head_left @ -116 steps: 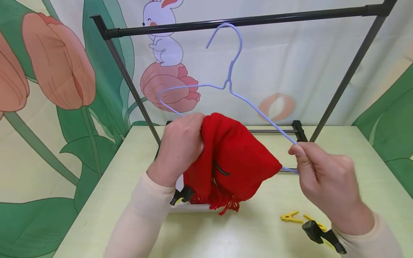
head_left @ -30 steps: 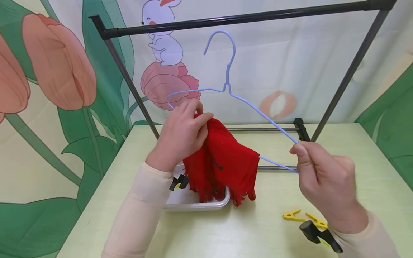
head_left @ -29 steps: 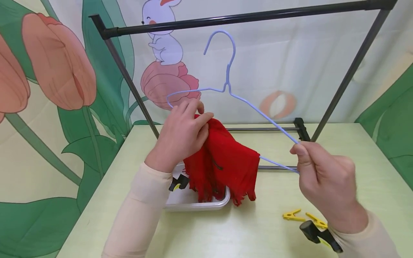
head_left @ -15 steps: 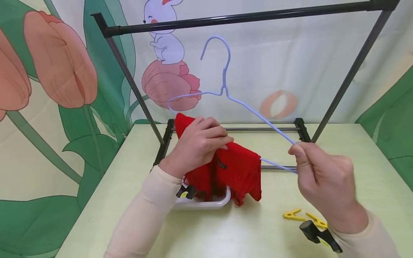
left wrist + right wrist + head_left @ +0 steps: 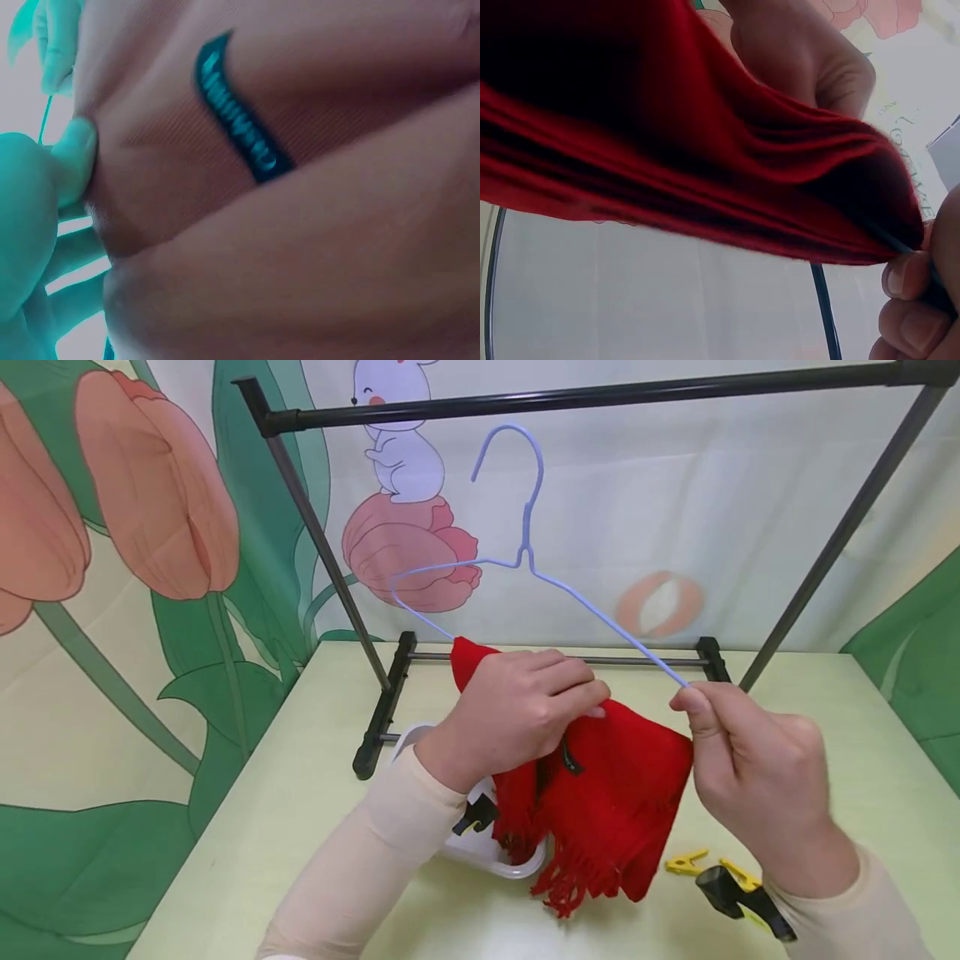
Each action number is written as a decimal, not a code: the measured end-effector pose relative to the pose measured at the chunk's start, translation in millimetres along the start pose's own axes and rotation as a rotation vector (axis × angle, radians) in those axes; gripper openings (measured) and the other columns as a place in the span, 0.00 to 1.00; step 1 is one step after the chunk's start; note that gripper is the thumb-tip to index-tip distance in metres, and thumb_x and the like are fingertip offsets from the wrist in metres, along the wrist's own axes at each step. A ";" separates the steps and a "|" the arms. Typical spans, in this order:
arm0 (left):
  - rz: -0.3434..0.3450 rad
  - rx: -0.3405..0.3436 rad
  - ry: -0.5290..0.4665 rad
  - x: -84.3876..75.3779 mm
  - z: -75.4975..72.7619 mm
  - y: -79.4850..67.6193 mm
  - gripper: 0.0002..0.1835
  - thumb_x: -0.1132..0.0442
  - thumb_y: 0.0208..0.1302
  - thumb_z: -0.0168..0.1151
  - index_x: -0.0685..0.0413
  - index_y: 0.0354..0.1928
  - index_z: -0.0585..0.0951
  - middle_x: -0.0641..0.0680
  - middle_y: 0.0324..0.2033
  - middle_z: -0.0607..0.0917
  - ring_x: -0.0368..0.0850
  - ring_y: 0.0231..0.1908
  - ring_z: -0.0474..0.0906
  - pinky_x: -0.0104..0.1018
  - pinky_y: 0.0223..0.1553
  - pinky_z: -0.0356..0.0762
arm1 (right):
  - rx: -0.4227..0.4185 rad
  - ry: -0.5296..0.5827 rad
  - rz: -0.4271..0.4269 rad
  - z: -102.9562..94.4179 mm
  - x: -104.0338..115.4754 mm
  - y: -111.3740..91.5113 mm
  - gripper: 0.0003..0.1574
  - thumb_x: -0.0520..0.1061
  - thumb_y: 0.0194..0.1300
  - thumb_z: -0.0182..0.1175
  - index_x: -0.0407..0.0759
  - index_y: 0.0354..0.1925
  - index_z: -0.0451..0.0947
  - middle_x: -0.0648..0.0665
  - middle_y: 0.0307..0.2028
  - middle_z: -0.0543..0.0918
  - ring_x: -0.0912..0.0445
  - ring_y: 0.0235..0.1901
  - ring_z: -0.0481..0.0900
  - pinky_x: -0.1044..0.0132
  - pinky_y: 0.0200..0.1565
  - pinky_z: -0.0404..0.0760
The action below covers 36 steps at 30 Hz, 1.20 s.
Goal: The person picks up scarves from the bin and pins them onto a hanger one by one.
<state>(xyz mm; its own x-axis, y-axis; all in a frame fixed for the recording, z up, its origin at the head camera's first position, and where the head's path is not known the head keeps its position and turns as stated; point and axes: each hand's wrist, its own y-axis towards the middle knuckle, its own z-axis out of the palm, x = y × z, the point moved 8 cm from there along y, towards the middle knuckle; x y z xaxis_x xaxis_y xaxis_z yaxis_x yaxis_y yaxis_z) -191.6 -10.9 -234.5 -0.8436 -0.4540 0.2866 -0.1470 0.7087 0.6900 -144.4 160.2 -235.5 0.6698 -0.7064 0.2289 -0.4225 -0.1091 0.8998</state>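
A red fringed scarf (image 5: 637, 793) hangs folded over the bottom bar of a lavender wire hanger (image 5: 600, 618). My left hand (image 5: 525, 706) holds the scarf's upper edge, thumb on the near side. In the left wrist view that thumb (image 5: 75, 157) presses the cloth near a dark sewn label (image 5: 240, 112). My right hand (image 5: 765, 777) grips the hanger's right corner, and the scarf's right edge comes right up to its fingers. In the right wrist view, the scarf's stacked layers (image 5: 705, 180) reach the curled fingers (image 5: 915, 322). The hanger's hook overlaps the space below the rack bar.
A black rack (image 5: 600, 397) stands on the pale table (image 5: 255, 827), its top bar above the hanger. Below the scarf sits a white plastic tray (image 5: 510, 870). Yellow clips (image 5: 686, 862) lie near my right wrist, partly covered by its camera mount.
My left hand has moved right, and the scarf has slid along the hanger's bottom bar to my right hand. More bare bar shows on the left. The right hand keeps its grip.
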 end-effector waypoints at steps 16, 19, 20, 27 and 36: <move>-1.079 0.097 -0.423 110.1 13.2 -93.9 0.23 0.42 0.82 0.56 0.55 0.48 0.85 0.55 0.39 0.86 0.51 0.40 0.80 0.44 0.43 0.79 | -0.136 0.023 0.029 -20.2 -8.4 2.1 0.39 0.63 0.84 0.53 0.32 0.30 0.84 0.46 0.14 0.70 0.63 0.14 0.58 0.83 0.24 0.56; -1.136 0.109 -0.699 109.8 27.3 -101.1 0.18 0.47 0.81 0.61 0.54 0.52 0.85 0.56 0.43 0.88 0.51 0.42 0.83 0.41 0.44 0.82 | -0.138 0.039 0.038 -21.4 -8.1 2.5 0.40 0.64 0.84 0.54 0.31 0.30 0.84 0.46 0.13 0.70 0.64 0.14 0.58 0.84 0.25 0.57; -1.147 0.064 -0.783 110.2 28.1 -101.4 0.15 0.50 0.80 0.62 0.55 0.51 0.86 0.56 0.42 0.89 0.52 0.42 0.83 0.40 0.44 0.84 | -0.134 0.046 0.039 -21.3 -8.0 2.5 0.40 0.64 0.84 0.54 0.31 0.30 0.84 0.46 0.13 0.69 0.65 0.14 0.58 0.84 0.25 0.56; -1.153 -0.243 -1.078 115.0 16.5 -84.0 0.11 0.58 0.82 0.59 0.58 0.51 0.84 0.47 0.37 0.89 0.45 0.40 0.87 0.36 0.43 0.87 | -0.090 0.022 0.035 -25.1 -10.8 -0.6 0.40 0.64 0.84 0.53 0.32 0.31 0.85 0.49 0.14 0.69 0.65 0.14 0.56 0.81 0.22 0.55; -1.198 -0.458 -1.176 140.0 6.0 -80.0 0.09 0.57 0.84 0.56 0.51 0.56 0.81 0.47 0.43 0.89 0.45 0.45 0.86 0.35 0.46 0.88 | -0.118 0.050 0.080 -43.3 -24.8 0.6 0.35 0.57 0.83 0.57 0.29 0.31 0.85 0.44 0.14 0.71 0.70 0.17 0.62 0.86 0.28 0.59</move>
<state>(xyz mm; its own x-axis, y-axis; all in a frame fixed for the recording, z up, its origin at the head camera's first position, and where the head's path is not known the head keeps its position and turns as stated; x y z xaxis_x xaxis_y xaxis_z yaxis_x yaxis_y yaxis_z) -301.0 -127.9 -253.6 -0.3106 0.1797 -0.9334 -0.9482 0.0098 0.3174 -134.8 208.0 -224.5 0.6678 -0.6735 0.3168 -0.4025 0.0312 0.9149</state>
